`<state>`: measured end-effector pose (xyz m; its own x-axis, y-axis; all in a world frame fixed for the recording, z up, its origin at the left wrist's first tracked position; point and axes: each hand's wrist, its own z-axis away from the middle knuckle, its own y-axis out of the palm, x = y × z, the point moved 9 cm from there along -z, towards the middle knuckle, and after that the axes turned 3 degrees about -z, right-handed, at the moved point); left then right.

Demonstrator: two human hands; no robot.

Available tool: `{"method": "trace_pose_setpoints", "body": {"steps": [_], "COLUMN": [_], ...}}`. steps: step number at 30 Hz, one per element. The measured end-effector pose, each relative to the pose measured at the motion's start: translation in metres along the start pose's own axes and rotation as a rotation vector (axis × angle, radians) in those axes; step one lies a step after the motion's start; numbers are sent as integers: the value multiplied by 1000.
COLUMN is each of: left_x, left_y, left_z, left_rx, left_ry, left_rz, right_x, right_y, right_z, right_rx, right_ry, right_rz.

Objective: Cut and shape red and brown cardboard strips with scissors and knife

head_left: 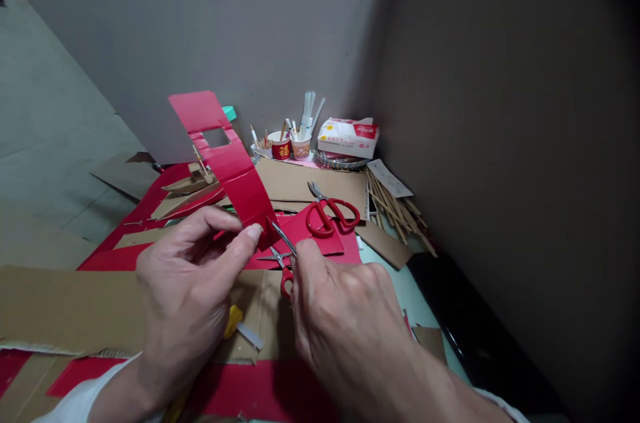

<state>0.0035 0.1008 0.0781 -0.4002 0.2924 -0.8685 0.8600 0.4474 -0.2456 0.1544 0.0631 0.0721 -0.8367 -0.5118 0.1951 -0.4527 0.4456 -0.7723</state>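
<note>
My left hand pinches the lower end of a long red card strip between thumb and fingers. The strip stands up tilted to the left, creased across in several places, with a rectangular window cut near its top. My right hand is closed around a thin, pointed metal tool; its handle is hidden in the fist, so I cannot tell its exact kind. The tool's tip touches the strip's lower right edge. Small red-handled scissors lie just beneath, partly covered by my right hand.
Larger red-handled scissors rest on red card beyond my hands. Paper cups holding sticks and a white-and-red box stand by the wall. Wooden sticks lie at right. Cardboard spans the near left, and a yellow-and-white piece lies below.
</note>
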Motion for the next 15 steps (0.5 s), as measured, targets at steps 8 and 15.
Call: {"method": "trace_pose_setpoints", "body": {"steps": [8,15], "left_x": [4,12], "left_y": [0,0], "left_z": [-5,-6], "left_rx": [30,27], "left_ry": [-32,-90], "left_rz": [39,133], "right_x": [0,-2], "right_y": [3,11], "right_z": [-3,0], "right_rx": [19,93], "right_ry": [55,70], "right_rz": [-24,-67]}}
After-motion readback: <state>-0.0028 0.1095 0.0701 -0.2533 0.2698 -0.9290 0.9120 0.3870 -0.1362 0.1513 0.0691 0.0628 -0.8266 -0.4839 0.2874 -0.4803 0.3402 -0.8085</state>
